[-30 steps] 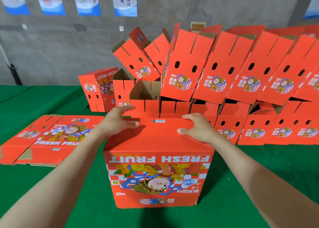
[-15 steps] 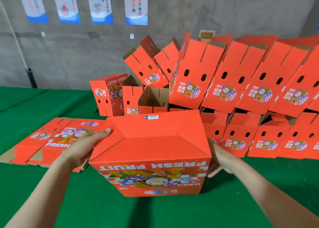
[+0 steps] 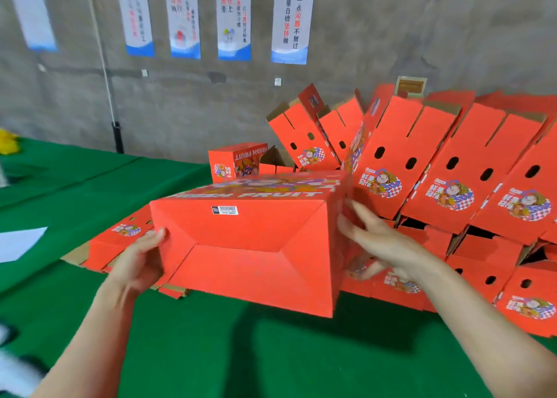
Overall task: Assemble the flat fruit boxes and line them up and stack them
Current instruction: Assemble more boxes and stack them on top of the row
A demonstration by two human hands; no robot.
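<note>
Box (image 3: 250, 241) is being carried clear of the bench (image 3: 211, 352), tipped so that its folded, locked bottom is facing us and its printed "FRESH FRUIT" panel is facing up. We are holding it over the middle of the green cloth, nearer the far edge than the near one.

Left hand (image 3: 137, 265) is pressing flat against the box's left end, thumb lying over the front corner, fingers hidden behind the panel. Right hand (image 3: 379, 244) is spread against the right end, fingers (image 3: 358, 213) splayed and slightly blurred. We are clamping the box between two palms rather than closing a fist on anything.

Judgement: we are turning the box over to join the assembled boxes (image 3: 437, 186) that are leaning along the far right of the bench. The remaining flat blanks (image 3: 120, 238) are lying just beyond the left hand, toward the left side.

Notes for doing this well:
- We are keeping palm pressure even, since the bottom flaps look only tucked and may spring.
- We are aiming to set it square beside its neighbours, top flaps open like theirs.
- The leaning row looks unsteady; we are planning a gentle placement so as not to nudge it.
</note>
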